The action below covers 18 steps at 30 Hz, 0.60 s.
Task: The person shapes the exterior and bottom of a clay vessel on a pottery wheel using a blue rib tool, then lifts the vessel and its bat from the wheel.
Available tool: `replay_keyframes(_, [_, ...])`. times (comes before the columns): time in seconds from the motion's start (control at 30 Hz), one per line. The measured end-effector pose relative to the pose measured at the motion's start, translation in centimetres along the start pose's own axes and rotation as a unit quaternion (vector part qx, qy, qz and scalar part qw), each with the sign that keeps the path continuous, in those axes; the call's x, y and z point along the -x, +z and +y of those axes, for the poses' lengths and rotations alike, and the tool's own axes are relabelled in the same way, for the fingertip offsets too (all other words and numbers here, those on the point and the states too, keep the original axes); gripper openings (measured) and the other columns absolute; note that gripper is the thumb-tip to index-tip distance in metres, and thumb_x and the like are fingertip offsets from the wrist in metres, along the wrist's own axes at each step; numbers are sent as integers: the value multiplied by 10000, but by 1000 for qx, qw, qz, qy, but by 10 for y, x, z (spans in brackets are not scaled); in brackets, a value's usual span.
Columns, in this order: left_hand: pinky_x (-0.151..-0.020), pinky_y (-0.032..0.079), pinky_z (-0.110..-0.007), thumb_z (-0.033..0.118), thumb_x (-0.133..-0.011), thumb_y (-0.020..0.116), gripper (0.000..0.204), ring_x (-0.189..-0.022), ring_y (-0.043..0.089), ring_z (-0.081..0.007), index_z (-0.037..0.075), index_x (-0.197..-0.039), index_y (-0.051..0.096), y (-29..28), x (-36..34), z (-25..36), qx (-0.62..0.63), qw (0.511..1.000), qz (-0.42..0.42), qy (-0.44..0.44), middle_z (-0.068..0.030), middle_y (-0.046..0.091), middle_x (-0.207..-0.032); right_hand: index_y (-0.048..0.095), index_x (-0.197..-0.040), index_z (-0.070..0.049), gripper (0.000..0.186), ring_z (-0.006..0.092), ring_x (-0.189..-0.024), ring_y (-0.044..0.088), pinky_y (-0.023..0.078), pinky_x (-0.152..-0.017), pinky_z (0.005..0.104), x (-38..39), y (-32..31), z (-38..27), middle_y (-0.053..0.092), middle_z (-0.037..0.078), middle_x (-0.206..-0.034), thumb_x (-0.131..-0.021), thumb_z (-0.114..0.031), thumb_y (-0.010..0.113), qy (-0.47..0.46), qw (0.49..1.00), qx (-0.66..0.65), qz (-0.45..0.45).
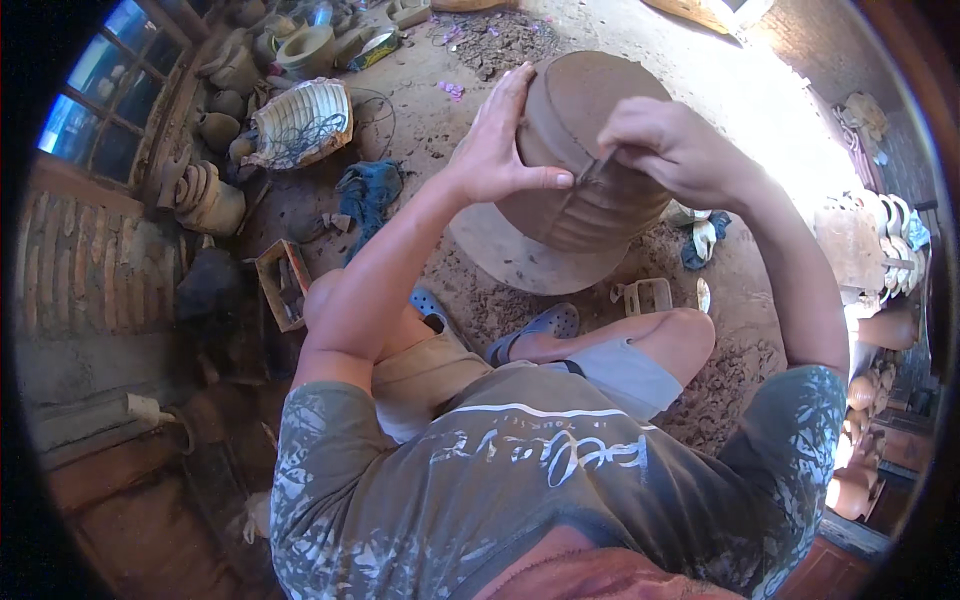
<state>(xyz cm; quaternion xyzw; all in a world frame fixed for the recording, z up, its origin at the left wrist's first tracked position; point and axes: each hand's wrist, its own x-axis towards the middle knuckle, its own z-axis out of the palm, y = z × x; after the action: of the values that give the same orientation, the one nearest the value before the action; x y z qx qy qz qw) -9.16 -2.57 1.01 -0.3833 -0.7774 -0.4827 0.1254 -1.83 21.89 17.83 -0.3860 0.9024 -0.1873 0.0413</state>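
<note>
A large brown clay pot (585, 215) with finger-like grooves down its near side stands on a round flat wheel or board (490, 250) in front of me. My left hand (503, 140) lies against the pot's left side, fingers stretched up and the thumb pointing right along the wall. At the near upper edge, my right hand (668, 148) is closed in a pinch. A thin dark sliver shows under its fingertips against the clay; whether it is a tool or a strip of clay I cannot make out. The pot's far side is hidden.
A small yellowish plastic basket (648, 297) sits near my knee. A wooden box (284, 285) holds tools at left. Blue cloth (368, 200), a ribbed broken vessel (302, 122) and several pots lie farther left. Pottery (885, 330) is stacked at right. Loose clay (500, 42) covers the floor beyond.
</note>
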Motion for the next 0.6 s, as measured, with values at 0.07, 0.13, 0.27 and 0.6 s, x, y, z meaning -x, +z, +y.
replay_keyframes(0.07, [-1304, 171, -569, 791, -729, 783, 1356, -1606, 172, -481, -18, -1662, 222, -5, -3, -4, 25, 999, -13, 20, -316, 213, -1709, 698, -1061, -6, 149, 284, -925, 668, 530, -839, 389, 21, -8, 1, 676, 119, -1015, -931, -75, 719, 24, 1000, -10, -4])
replay_keyframes(0.13, [-1302, 135, -605, 762, -795, 740, 1251, -1620, 136, -476, 19, -1671, 244, -9, -5, -5, 42, 998, -24, 41, -297, 189, -1731, 712, -1173, -29, 237, 176, -871, 658, 528, -750, 331, 46, -11, 9, 668, 55, -970, -986, -174, 716, 109, 990, -81, 47])
replay_keyframes(0.27, [-1256, 58, -720, 633, -868, 711, 1000, -1638, 113, -447, 40, -1616, 414, 7, 20, 49, -80, 984, 11, 157, -239, 220, -1749, 587, -1449, -20, 473, 138, -861, 644, 552, -766, 297, 58, -11, 26, 661, 32, -1001, -1038, -251, 629, 365, 765, -401, 349])
replay_keyframes(0.6, [-1241, 37, -733, 787, -760, 773, 1418, -1622, -6, -504, -65, -1659, 83, 38, 32, 73, -155, 977, 113, -89, -309, 45, -1739, 735, -1219, -16, 333, 343, -950, 734, 564, -908, 419, -58, -14, 31, 767, 199, -1029, -962, -195, 619, 171, 964, 20, 203])
